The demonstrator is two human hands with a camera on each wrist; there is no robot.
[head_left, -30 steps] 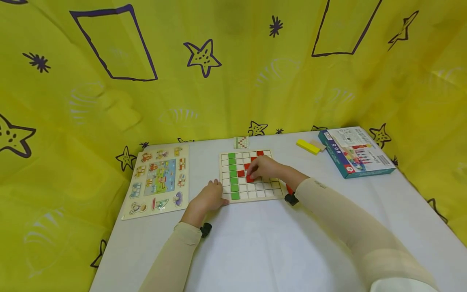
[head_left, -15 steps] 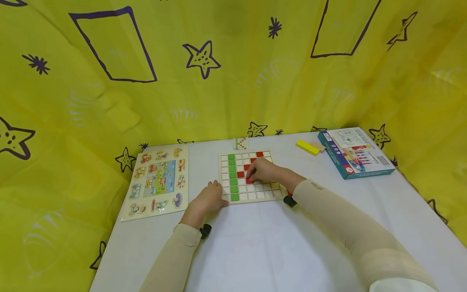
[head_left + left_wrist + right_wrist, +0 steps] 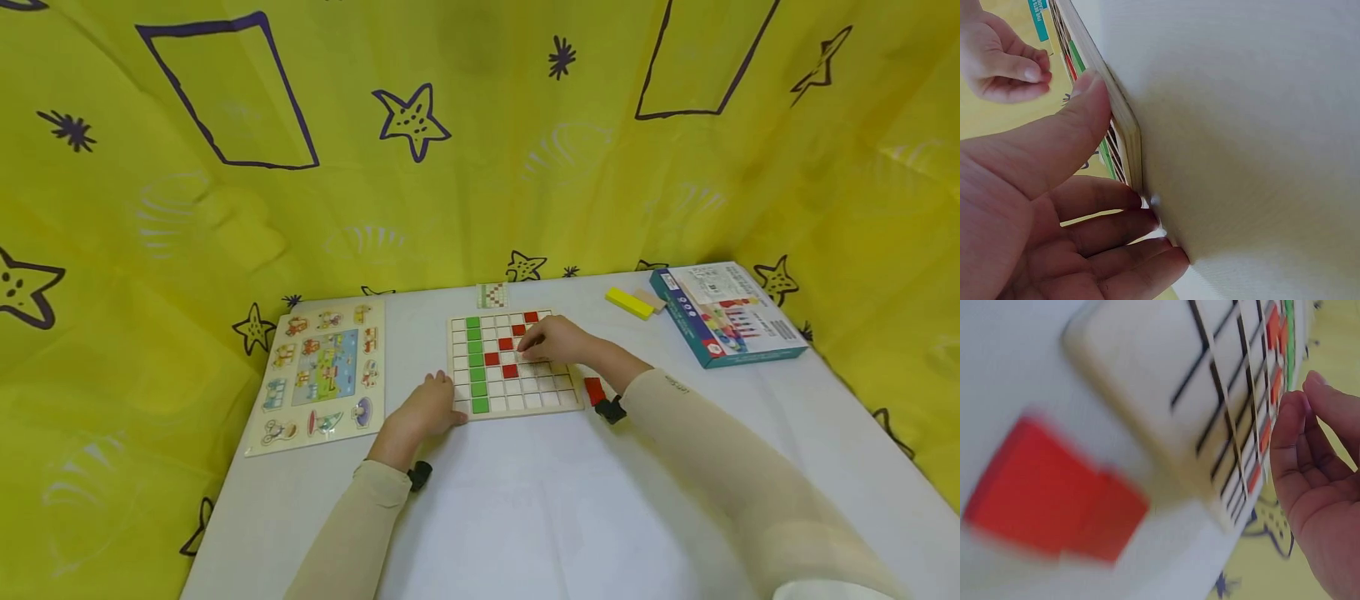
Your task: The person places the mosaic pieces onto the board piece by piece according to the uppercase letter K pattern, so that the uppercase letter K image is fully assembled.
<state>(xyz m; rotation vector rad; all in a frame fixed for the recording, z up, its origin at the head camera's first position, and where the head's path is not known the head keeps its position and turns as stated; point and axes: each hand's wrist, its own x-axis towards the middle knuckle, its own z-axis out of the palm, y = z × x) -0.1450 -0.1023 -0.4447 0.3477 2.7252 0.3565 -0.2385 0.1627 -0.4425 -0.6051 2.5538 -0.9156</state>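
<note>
A wooden grid board [image 3: 534, 401] lies on the white table with a column of green tiles [image 3: 476, 360] and several red tiles [image 3: 510, 372] set in its cells. My left hand [image 3: 427, 408] holds the board's near left corner; in the left wrist view its thumb lies on the wooden edge [image 3: 1124, 119] and the fingers line the adjoining side. My right hand [image 3: 558, 340] hovers over the board's right half, fingers curled. In the right wrist view its thumb and index fingertips come together with no tile showing between them. Loose red tiles [image 3: 594, 392] lie just right of the board.
A small pattern card [image 3: 492, 295] lies behind the board. To the left sits a picture puzzle board [image 3: 322, 375]. Yellow tiles [image 3: 629, 303], a plain wooden piece [image 3: 651, 300] and a teal-edged box [image 3: 727, 312] are at the back right. A yellow curtain surrounds the table [image 3: 540, 508].
My right hand has drawn off the red tile at the lower middle of the pattern, moving slightly right and up, which uncovers that tile. My left hand stays at the board's corner.
</note>
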